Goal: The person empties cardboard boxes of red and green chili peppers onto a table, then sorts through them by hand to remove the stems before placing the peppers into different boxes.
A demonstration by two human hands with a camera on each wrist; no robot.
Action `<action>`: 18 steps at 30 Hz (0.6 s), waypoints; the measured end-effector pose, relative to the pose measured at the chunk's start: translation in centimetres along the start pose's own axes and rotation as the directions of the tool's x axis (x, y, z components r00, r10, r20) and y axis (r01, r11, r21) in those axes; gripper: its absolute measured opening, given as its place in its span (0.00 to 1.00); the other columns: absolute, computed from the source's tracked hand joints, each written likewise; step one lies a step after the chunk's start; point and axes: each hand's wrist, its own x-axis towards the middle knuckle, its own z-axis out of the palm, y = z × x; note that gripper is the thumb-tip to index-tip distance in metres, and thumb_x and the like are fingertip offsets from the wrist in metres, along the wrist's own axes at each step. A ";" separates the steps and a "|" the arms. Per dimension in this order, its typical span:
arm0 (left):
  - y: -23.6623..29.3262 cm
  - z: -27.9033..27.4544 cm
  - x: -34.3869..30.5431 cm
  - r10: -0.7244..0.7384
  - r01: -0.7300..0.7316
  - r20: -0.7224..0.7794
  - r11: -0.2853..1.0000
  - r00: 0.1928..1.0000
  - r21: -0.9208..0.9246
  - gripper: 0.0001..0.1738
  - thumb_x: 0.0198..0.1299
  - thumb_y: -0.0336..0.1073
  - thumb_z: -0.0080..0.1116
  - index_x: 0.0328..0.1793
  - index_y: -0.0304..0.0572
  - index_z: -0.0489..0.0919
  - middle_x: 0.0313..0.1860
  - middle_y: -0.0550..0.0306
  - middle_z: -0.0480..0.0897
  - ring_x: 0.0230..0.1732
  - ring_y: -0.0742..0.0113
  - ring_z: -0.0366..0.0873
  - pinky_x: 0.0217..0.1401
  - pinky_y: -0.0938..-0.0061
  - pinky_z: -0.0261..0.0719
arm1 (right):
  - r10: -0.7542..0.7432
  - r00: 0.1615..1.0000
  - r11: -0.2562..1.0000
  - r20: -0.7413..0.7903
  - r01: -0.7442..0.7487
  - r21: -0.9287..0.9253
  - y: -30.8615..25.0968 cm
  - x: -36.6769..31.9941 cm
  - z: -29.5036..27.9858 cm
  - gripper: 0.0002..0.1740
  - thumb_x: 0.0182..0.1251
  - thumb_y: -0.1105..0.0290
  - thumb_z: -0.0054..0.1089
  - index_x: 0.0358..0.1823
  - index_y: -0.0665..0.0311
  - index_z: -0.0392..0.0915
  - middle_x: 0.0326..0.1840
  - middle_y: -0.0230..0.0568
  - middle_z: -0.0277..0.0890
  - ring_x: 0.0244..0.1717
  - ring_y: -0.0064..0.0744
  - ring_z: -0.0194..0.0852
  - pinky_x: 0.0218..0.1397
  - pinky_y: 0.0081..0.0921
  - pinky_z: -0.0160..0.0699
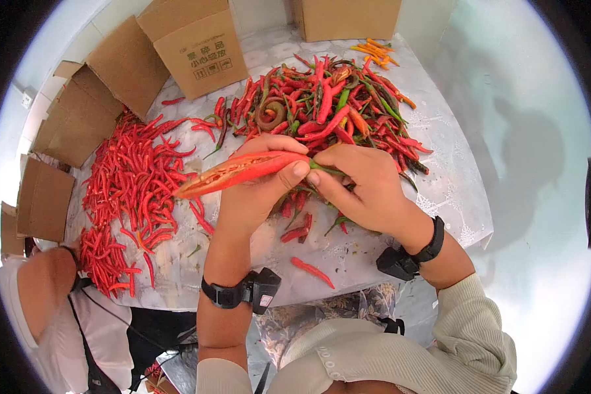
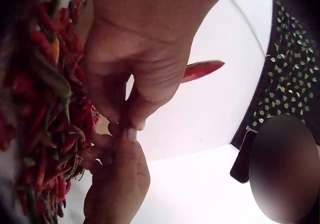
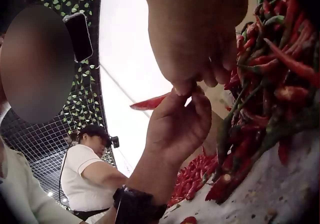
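Observation:
A long red chili pepper (image 1: 243, 172) is held up over the table, its side split open with pale seeds showing. My left hand (image 1: 259, 190) grips its body, with thumb in front and fingers behind. My right hand (image 1: 368, 184) pinches the green stem (image 1: 326, 168) between thumb and fingers. In the left wrist view the red tip (image 2: 204, 70) sticks out beyond my left hand, while the two hands meet at the fingertips. Behind them lies a heap of large red and green chilies (image 1: 322, 98).
Small red chilies (image 1: 125, 177) form another heap at the left. A cardboard box (image 1: 197, 56) stands behind, among other cartons. Yellow-orange chilies (image 1: 376, 51) lie at the back. One loose red chili (image 1: 312, 272) is near the front table edge. Another person (image 3: 92, 171) is at the left.

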 end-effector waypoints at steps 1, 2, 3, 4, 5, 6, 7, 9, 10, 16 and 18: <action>0.2 0.0 0.0 0.008 -0.007 -0.016 0.997 1.000 0.072 0.14 0.53 0.37 0.69 0.40 0.37 0.80 0.32 0.61 0.81 0.36 0.75 0.77 0.41 0.80 0.75 | -0.056 0.998 0.997 -0.035 0.054 -0.056 -0.1 0.2 0.1 0.14 0.53 0.62 0.68 0.35 0.63 0.77 0.26 0.39 0.75 0.27 0.38 0.77 0.27 0.30 0.74; 0.4 0.1 -0.1 0.018 -0.013 -0.032 0.989 0.999 0.144 0.13 0.53 0.37 0.69 0.39 0.37 0.80 0.31 0.61 0.80 0.35 0.75 0.77 0.40 0.80 0.75 | -0.114 0.991 0.988 -0.065 0.106 -0.113 -0.1 0.4 0.2 0.15 0.52 0.62 0.68 0.36 0.63 0.77 0.27 0.39 0.76 0.27 0.38 0.77 0.27 0.30 0.74; 0.7 0.3 -0.1 -0.029 0.030 -0.012 0.997 1.000 0.072 0.13 0.53 0.36 0.69 0.39 0.36 0.80 0.31 0.61 0.80 0.34 0.75 0.77 0.38 0.81 0.75 | -0.173 0.981 0.973 -0.092 0.155 -0.172 -0.1 0.5 0.2 0.15 0.52 0.61 0.68 0.36 0.62 0.77 0.28 0.38 0.76 0.28 0.38 0.78 0.27 0.30 0.74; 1.0 0.5 -0.2 -0.075 0.075 0.010 0.997 0.997 -0.001 0.13 0.54 0.36 0.68 0.38 0.36 0.79 0.31 0.61 0.80 0.33 0.76 0.77 0.35 0.81 0.75 | -0.175 0.981 0.970 -0.085 0.157 -0.186 0.0 0.5 0.2 0.15 0.52 0.61 0.68 0.35 0.62 0.77 0.27 0.38 0.76 0.28 0.38 0.78 0.27 0.30 0.74; 1.2 0.7 -0.3 -0.121 0.123 0.034 0.990 0.992 -0.072 0.12 0.54 0.36 0.68 0.38 0.36 0.79 0.31 0.60 0.80 0.32 0.76 0.77 0.33 0.82 0.74 | -0.176 0.981 0.967 -0.076 0.158 -0.198 0.2 0.3 0.3 0.15 0.51 0.60 0.68 0.35 0.61 0.77 0.27 0.38 0.75 0.28 0.38 0.77 0.27 0.31 0.74; 1.4 0.7 -0.4 -0.147 0.149 0.034 0.985 0.989 -0.085 0.12 0.55 0.35 0.68 0.37 0.36 0.78 0.30 0.61 0.79 0.30 0.77 0.76 0.31 0.82 0.74 | -0.177 0.982 0.965 -0.066 0.160 -0.209 0.3 0.2 0.3 0.15 0.51 0.60 0.68 0.34 0.61 0.76 0.26 0.37 0.74 0.27 0.38 0.77 0.27 0.32 0.74; 1.5 0.8 -0.5 -0.173 0.175 0.035 0.980 0.984 -0.097 0.11 0.55 0.35 0.67 0.37 0.36 0.77 0.29 0.61 0.79 0.29 0.78 0.76 0.30 0.83 0.73 | -0.169 0.985 0.964 -0.042 0.156 -0.215 0.2 0.2 0.3 0.15 0.52 0.60 0.67 0.32 0.61 0.75 0.25 0.37 0.73 0.27 0.38 0.76 0.27 0.32 0.74; 1.4 0.8 -0.5 -0.202 0.204 0.031 0.973 0.979 -0.105 0.11 0.56 0.34 0.67 0.35 0.37 0.76 0.28 0.62 0.78 0.27 0.79 0.75 0.27 0.84 0.72 | -0.150 0.989 0.963 0.004 0.147 -0.226 -0.2 0.1 0.4 0.14 0.52 0.59 0.66 0.29 0.60 0.73 0.23 0.37 0.71 0.26 0.39 0.75 0.26 0.33 0.73; 1.2 0.8 -0.4 -0.204 0.205 0.026 0.973 0.979 -0.100 0.11 0.56 0.34 0.66 0.35 0.37 0.75 0.27 0.62 0.77 0.26 0.79 0.74 0.26 0.84 0.72 | -0.157 0.987 0.963 0.021 0.158 -0.217 -0.3 0.0 0.4 0.14 0.53 0.59 0.66 0.29 0.60 0.72 0.22 0.37 0.70 0.25 0.39 0.74 0.25 0.33 0.72; 1.8 0.6 -0.5 -0.314 0.324 0.088 0.935 0.945 -0.143 0.10 0.58 0.35 0.63 0.35 0.40 0.73 0.24 0.64 0.76 0.21 0.80 0.72 0.21 0.86 0.70 | -0.196 0.979 0.970 0.057 0.202 -0.135 -0.4 -0.4 0.7 0.14 0.56 0.60 0.63 0.30 0.61 0.70 0.23 0.37 0.68 0.24 0.39 0.73 0.25 0.33 0.71; 1.8 0.2 -0.6 -0.350 0.366 0.122 0.919 0.929 -0.146 0.09 0.59 0.36 0.62 0.35 0.41 0.73 0.24 0.64 0.76 0.20 0.81 0.72 0.21 0.86 0.70 | -0.214 0.974 0.966 0.076 0.222 -0.129 -0.6 -0.5 0.5 0.13 0.57 0.60 0.61 0.31 0.61 0.70 0.24 0.37 0.68 0.24 0.39 0.73 0.25 0.33 0.71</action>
